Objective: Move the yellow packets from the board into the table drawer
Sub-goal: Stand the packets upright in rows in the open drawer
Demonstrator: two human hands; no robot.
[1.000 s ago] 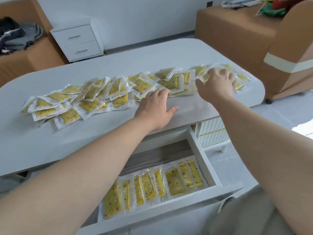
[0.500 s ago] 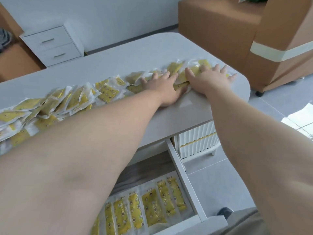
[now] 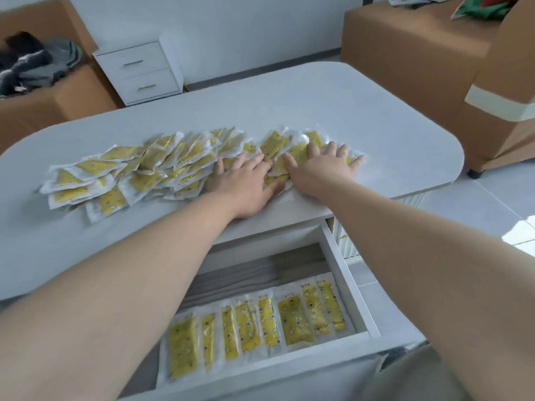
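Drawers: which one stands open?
The table drawer, pulled out, with a row of yellow packets inside. Both drawers of the white cabinet by the wall are shut.

small print on drawer packets [image 3: 295, 319] too blurred to read

Bright daylight, motion blur, wide-angle bowing

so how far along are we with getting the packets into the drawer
Done: a row of packets lies flat in the open drawer. In hand: the left hand and right hand press flat, fingers straight, on the right end of the pile on the table; nothing is lifted. Left: the bulk of the pile, far more than the drawer holds.
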